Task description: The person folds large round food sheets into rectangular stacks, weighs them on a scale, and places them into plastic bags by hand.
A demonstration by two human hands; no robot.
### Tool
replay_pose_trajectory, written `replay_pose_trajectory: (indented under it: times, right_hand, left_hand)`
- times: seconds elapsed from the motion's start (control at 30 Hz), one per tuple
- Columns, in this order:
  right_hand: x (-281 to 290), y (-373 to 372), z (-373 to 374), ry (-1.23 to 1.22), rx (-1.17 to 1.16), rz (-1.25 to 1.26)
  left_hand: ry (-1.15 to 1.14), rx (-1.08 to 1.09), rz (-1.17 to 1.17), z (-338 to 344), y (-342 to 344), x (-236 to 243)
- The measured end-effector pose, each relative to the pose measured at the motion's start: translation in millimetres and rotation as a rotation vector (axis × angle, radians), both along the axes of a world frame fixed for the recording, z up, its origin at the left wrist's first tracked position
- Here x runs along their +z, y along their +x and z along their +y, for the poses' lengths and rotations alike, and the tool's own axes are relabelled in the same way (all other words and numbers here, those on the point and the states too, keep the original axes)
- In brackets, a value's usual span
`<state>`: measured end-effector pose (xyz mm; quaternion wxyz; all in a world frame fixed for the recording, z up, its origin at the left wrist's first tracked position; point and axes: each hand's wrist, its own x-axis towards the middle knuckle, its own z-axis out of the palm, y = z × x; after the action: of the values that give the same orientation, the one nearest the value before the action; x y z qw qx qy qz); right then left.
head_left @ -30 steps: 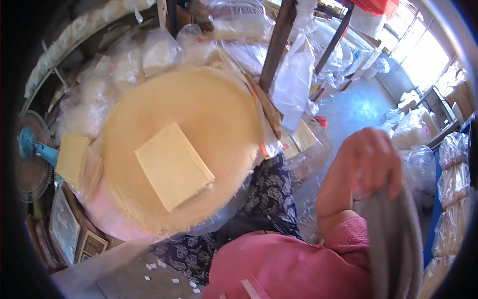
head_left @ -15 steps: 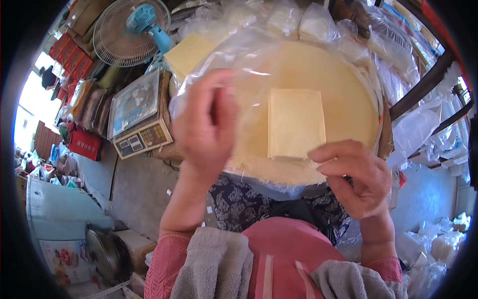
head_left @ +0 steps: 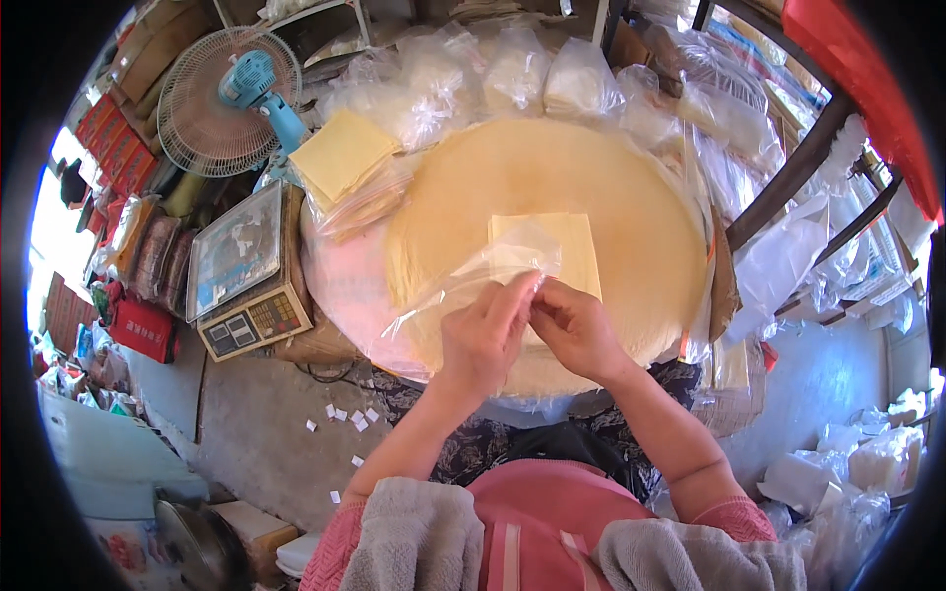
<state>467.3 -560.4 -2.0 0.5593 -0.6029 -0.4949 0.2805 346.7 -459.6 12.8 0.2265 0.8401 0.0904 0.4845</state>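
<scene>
In front of me, my left hand (head_left: 483,333) and my right hand (head_left: 579,330) meet, fingertips pinched together on the edge of a clear plastic bag (head_left: 448,294). The bag trails off to the left in a thin, shiny film. Beneath and just beyond the hands lies a small squared stack of pale yellow sheets (head_left: 567,242), partly covered by the bag and fingers. It rests on a wide, round, yellow layered pile (head_left: 641,197) with a ragged near edge. Another stack of yellow square sheets (head_left: 345,156) sits at the far left, on top of plastic bags.
Left of the pile stands a digital scale (head_left: 254,330) with a plastic-covered top; behind it is a blue fan (head_left: 246,81). Filled clear bags (head_left: 581,79) line the far side. A dark metal bar (head_left: 793,182) slants at the right. White paper bits (head_left: 358,419) dot the floor.
My left hand has come down and right to meet the right hand, which moved up and left. The bag swung from the far left to over the small stack. The whole view has shifted.
</scene>
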Motion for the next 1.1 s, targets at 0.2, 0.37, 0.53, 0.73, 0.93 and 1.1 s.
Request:
replay_pose_trajectory:
  times: [0.2,0.37,0.53,0.73,0.93,1.1]
  right_hand:
    - [4,7,16,0.469,0.051,0.839]
    - [2,17,4,0.105,-0.088,0.676]
    - [12,18,-3,0.243,0.237,0.410]
    - [16,7,-6,-0.063,-0.442,-0.752]
    - [37,7,-11,0.134,0.095,-0.988]
    - [39,-16,11,-0.078,-0.213,-0.936]
  left_hand:
    - [-0.279,-0.310,0.082,-26,0,1]
    - [-0.316,-0.353,0.086,-28,-4,2]
    - [-0.379,-0.644,0.100,-65,-9,2]
    - [-0.418,-0.592,0.175,-56,-8,0]
    - [-0.455,-0.779,0.119,-85,-9,-13]
    - [-0.565,-0.871,0.233,-107,-20,-26]
